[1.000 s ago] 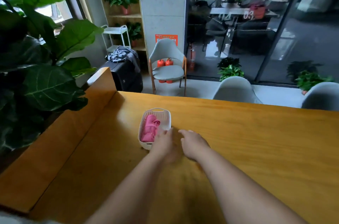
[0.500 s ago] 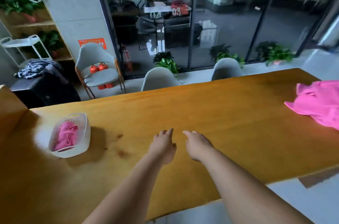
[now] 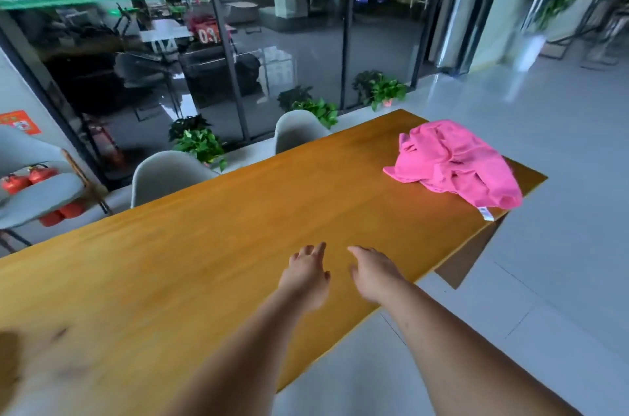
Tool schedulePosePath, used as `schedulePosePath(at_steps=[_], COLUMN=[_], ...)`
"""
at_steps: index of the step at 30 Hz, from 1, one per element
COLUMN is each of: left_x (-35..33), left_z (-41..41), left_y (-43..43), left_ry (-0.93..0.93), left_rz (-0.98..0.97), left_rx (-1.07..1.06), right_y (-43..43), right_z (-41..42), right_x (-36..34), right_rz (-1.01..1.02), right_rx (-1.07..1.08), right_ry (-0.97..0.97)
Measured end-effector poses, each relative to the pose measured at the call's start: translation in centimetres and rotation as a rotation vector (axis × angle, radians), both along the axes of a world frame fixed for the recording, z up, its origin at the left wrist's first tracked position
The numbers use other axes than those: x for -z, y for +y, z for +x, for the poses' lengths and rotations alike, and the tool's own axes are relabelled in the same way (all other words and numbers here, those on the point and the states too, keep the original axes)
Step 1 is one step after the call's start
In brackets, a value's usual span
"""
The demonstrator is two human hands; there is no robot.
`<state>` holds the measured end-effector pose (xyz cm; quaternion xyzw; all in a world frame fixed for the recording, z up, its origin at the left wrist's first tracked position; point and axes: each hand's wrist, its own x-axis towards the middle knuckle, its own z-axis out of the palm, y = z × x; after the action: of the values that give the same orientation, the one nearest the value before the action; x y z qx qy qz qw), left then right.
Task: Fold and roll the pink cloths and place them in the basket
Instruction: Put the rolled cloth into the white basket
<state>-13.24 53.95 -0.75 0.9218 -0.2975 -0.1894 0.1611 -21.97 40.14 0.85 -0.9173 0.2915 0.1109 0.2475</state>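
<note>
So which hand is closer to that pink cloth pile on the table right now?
The right hand. It is open over the table, short of the pink cloth pile at the far right end. The left hand is beside it, farther from the pile.

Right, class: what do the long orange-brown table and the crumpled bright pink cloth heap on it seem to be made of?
The long orange-brown table looks like varnished wood: faint grain lines, soft sheen. The crumpled bright pink cloth heap looks like soft matte fabric, perhaps microfibre: limp folds, a white tag at its edge.
</note>
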Motion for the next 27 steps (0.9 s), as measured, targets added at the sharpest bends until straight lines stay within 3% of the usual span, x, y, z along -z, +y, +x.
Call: schedulePosePath(at_steps=[12,27], left_x=[2.3,4.7], left_z=[1.9,9.3], left_y=[-17.6,-34.0], left_ry=[0.067,0.191], left_rz=[-0.061,-0.126], left_rx=[0.188,0.188], right_y=[-15.4,-31.0], right_z=[-1.1,5.1], right_x=[1.3,2.5], right_rz=[0.005,-0.073], right_rx=[0.190,0.184], right_ry=[0.009,0.058])
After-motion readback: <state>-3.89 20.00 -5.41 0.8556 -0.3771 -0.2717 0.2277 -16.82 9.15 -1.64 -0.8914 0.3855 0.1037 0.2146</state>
